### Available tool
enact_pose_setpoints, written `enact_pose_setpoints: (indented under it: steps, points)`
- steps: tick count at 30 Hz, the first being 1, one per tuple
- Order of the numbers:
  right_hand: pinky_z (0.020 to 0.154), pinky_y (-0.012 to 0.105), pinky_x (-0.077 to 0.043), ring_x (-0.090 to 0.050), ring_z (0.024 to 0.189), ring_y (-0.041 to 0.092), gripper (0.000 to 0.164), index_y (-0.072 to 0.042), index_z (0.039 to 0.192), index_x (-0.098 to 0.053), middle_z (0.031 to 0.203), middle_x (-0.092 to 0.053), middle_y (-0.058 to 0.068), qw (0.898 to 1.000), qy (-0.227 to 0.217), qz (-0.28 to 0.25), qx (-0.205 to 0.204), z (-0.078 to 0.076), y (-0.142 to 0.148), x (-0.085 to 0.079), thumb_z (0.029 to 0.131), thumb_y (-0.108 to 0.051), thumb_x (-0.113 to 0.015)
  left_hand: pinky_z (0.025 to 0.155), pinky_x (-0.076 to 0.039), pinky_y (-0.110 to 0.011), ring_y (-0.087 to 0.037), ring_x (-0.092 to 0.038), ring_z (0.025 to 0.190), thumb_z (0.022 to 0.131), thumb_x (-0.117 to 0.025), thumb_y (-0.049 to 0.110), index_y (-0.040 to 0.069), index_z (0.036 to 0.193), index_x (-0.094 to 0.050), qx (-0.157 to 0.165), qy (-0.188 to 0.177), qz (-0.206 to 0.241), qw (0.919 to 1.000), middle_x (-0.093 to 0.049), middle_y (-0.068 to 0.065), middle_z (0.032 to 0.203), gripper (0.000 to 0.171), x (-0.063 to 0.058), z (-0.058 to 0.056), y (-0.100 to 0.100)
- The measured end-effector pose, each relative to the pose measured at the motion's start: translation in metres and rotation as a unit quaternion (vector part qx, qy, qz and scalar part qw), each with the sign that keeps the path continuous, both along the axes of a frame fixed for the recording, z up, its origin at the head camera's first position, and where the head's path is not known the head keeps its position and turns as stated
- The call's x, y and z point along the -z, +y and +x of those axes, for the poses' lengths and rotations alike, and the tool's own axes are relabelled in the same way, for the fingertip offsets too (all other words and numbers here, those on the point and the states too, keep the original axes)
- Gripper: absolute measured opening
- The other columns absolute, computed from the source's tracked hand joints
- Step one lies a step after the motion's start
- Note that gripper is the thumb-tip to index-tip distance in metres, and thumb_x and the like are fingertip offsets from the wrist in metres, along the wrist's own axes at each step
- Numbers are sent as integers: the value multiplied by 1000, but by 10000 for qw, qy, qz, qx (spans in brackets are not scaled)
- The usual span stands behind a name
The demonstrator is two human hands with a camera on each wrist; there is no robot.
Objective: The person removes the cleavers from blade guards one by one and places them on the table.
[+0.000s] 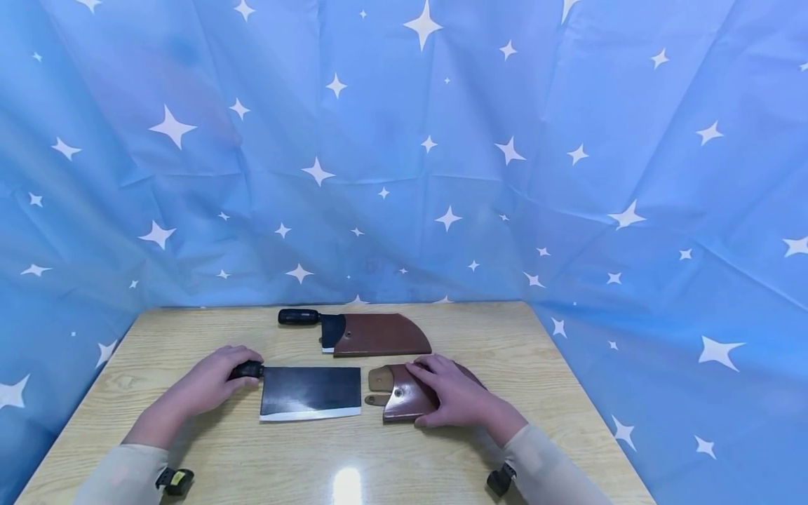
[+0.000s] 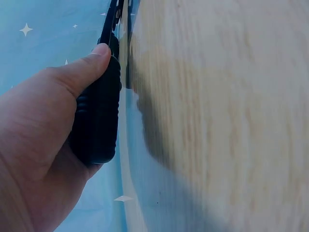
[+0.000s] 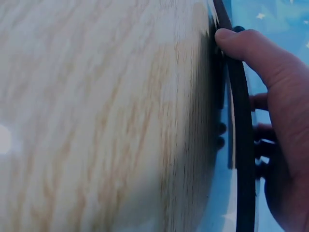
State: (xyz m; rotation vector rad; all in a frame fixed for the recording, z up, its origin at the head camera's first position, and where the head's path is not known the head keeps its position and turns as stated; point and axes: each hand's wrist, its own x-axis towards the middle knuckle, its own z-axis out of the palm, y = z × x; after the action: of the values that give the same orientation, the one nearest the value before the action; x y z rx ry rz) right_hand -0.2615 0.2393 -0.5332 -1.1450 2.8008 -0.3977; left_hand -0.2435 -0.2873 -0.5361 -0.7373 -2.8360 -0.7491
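Observation:
My left hand (image 1: 217, 375) grips the black handle (image 2: 99, 113) of a cleaver (image 1: 311, 391), its thumb lying along the handle. The wide dark blade points right, with its bright edge facing the front of the table. To the right, my right hand (image 1: 451, 396) holds a brown leather knife sheath (image 1: 404, 396) from above, the thumb at its near edge (image 3: 241, 106) and the fingers across its top. The sheath's mouth, with an unfastened strap flap (image 1: 380, 379), faces the blade tip, a small gap apart. My palm hides part of the sheath.
Behind both hands lies a second cleaver with a black handle (image 1: 299, 317), its blade mostly inside a brown leather sheath (image 1: 381, 334). The light wood table (image 1: 265, 463) ends at a blue curtain (image 1: 379, 231) with white stars at the back and sides.

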Motion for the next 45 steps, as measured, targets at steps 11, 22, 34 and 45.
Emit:
enact_pose_setpoints:
  steps: [11, 22, 34, 45]
  points:
    - [123, 54, -42, -40, 156, 31, 110, -23, 174, -39, 170, -40, 8, 9991, -382, 125, 113, -3, 1, -2, 86, -66, -89, 95, -58, -56, -28, -70, 111, 96, -89, 23, 15, 126, -79, -169, -257, -160, 9994, -71, 2, 119, 33, -2, -5, 2]
    - [122, 55, -42, -37, 156, 29, 116, -25, 174, -38, 169, -39, 4, 9980, -595, -40, 187, -4, 2, 0, 81, -69, -92, 99, -57, -61, -36, -70, 117, 95, -90, 25, 12, 132, -78, -251, -577, 155, 9979, -75, -7, 125, 41, -4, -7, -1]
    - [124, 59, -40, -41, 156, 36, 98, -12, 169, -46, 168, -45, 11, 9969, -327, -682, 206, -15, -15, -14, 93, -63, -84, 101, -55, -63, -37, -68, 122, 108, -76, 34, 12, 129, -78, -398, -403, 262, 9980, -72, -4, 128, 31, -9, -24, 11]
    - [124, 56, -40, -44, 152, 39, 82, -6, 162, -54, 163, -49, 21, 9967, 151, -610, 514, -72, -60, -21, 99, -51, -82, 107, -50, -68, -49, -62, 128, 104, -82, 29, 4, 134, -74, -331, 219, 25, 9992, -67, -21, 138, 40, -14, -72, 47]
